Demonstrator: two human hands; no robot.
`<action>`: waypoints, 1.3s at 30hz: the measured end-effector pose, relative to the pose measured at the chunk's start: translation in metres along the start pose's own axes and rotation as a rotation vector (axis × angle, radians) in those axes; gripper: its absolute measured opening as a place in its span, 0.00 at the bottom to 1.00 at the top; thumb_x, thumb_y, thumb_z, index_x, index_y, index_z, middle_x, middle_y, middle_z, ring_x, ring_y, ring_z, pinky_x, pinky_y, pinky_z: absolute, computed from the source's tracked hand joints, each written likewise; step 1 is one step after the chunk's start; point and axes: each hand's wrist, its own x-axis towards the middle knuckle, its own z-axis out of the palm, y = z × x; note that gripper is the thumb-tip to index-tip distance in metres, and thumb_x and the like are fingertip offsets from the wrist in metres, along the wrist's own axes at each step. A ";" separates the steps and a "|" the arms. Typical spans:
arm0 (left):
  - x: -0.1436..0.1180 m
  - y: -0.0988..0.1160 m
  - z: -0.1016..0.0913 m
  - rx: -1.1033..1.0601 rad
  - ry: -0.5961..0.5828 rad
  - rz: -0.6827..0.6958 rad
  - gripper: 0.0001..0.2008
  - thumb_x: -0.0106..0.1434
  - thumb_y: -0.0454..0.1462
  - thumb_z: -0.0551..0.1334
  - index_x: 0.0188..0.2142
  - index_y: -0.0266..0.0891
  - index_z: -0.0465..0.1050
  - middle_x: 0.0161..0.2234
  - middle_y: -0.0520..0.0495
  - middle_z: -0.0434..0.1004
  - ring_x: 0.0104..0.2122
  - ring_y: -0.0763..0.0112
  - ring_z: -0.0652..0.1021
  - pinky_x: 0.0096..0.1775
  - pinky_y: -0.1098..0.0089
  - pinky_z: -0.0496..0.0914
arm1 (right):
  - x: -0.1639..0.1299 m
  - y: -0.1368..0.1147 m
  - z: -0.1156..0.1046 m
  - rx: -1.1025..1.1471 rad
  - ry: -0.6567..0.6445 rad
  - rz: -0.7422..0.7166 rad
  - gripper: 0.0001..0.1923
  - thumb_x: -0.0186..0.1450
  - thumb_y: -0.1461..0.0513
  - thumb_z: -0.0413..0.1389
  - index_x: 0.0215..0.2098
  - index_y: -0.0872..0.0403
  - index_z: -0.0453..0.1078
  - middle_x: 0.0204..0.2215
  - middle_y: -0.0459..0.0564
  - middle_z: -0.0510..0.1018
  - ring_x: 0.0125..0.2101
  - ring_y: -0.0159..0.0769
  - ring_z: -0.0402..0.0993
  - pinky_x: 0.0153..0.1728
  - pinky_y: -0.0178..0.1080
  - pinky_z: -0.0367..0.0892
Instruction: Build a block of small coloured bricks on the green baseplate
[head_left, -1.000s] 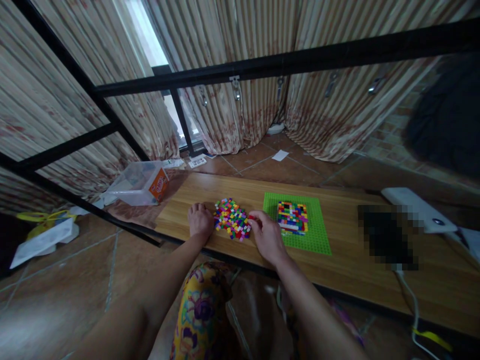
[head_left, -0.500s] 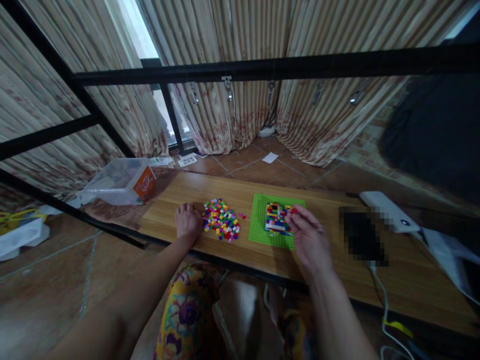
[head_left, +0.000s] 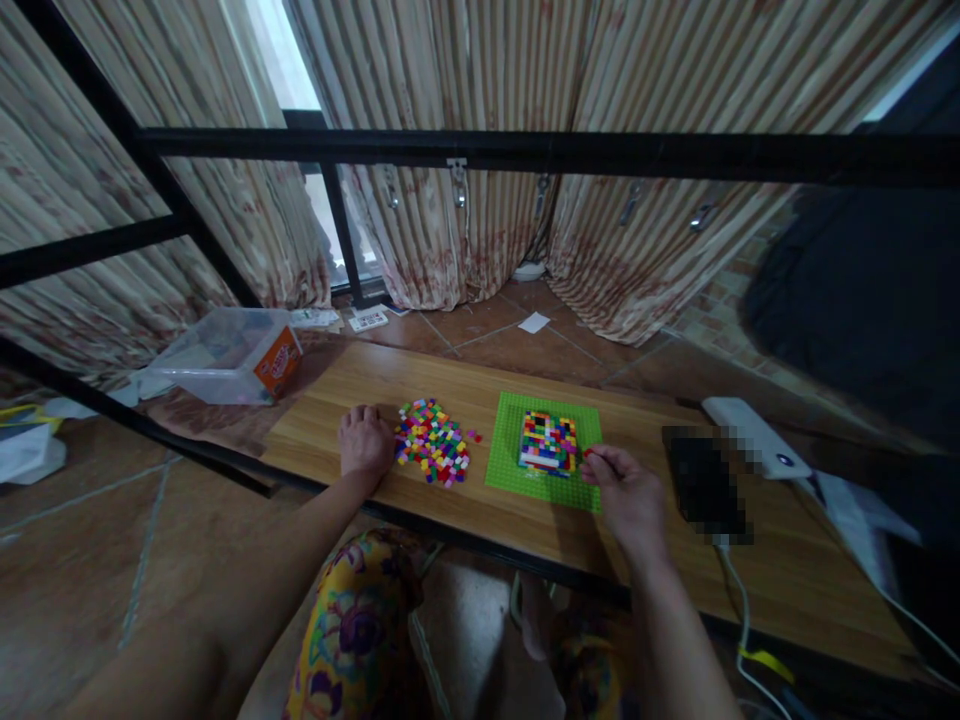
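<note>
My left hand (head_left: 365, 441) rests on the wooden table at the left edge of a pile of small colourful bricks (head_left: 433, 445). Its fingers are curled under, and whatever they may hold is hidden. My right hand (head_left: 626, 490) is closed in a pinch on a small red brick (head_left: 587, 453), just over the right edge of the green baseplate (head_left: 506, 470). On that plate stands a roughly square multicoloured brick build (head_left: 548, 442), several layers high, with a dark gap near its far left corner. The pinched brick is apart from the build.
A clear plastic box (head_left: 225, 350) with an orange label stands beyond the table's left end. On the table's right lie a blurred black device (head_left: 701, 490) with a cable (head_left: 739, 590) and a white device (head_left: 757, 437). A black metal bar (head_left: 480, 148) crosses ahead, before striped curtains.
My right hand has drawn back from over the brick build to the right and nearer me, still pinching the red brick. My left hand stays by the pile. The view has shifted slightly.
</note>
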 end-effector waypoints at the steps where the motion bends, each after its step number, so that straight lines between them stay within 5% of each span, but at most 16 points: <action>1: 0.000 0.000 0.000 0.003 -0.001 0.004 0.16 0.63 0.34 0.50 0.44 0.34 0.72 0.46 0.34 0.73 0.47 0.51 0.70 0.48 0.56 0.66 | 0.001 0.001 0.000 -0.042 -0.015 -0.014 0.16 0.55 0.51 0.60 0.33 0.54 0.74 0.28 0.51 0.80 0.29 0.39 0.76 0.33 0.43 0.71; 6: 0.000 0.000 0.000 0.018 -0.010 0.006 0.16 0.63 0.35 0.50 0.44 0.33 0.72 0.46 0.34 0.73 0.47 0.51 0.70 0.47 0.56 0.66 | 0.004 0.003 0.001 -0.250 -0.062 -0.106 0.14 0.57 0.52 0.58 0.33 0.53 0.77 0.35 0.52 0.80 0.36 0.41 0.74 0.41 0.45 0.66; 14: -0.001 0.000 0.002 0.024 0.001 -0.003 0.15 0.63 0.34 0.50 0.43 0.33 0.72 0.45 0.35 0.73 0.46 0.51 0.70 0.48 0.57 0.65 | 0.010 0.008 0.006 -0.225 -0.045 -0.125 0.14 0.54 0.52 0.60 0.31 0.53 0.79 0.31 0.52 0.81 0.32 0.40 0.73 0.38 0.44 0.66; 27: -0.001 -0.001 0.004 0.010 0.009 -0.005 0.16 0.63 0.34 0.50 0.44 0.34 0.73 0.46 0.35 0.73 0.47 0.51 0.70 0.47 0.56 0.65 | 0.015 0.009 0.016 0.255 0.005 0.281 0.17 0.38 0.57 0.69 0.25 0.54 0.75 0.23 0.46 0.79 0.22 0.32 0.71 0.21 0.33 0.64; 39: -0.001 -0.001 0.002 0.003 0.006 -0.003 0.17 0.63 0.35 0.50 0.45 0.34 0.73 0.46 0.34 0.73 0.47 0.51 0.71 0.47 0.56 0.65 | 0.011 0.006 0.015 0.294 -0.003 0.299 0.18 0.39 0.55 0.70 0.24 0.54 0.72 0.18 0.42 0.73 0.18 0.28 0.66 0.18 0.32 0.63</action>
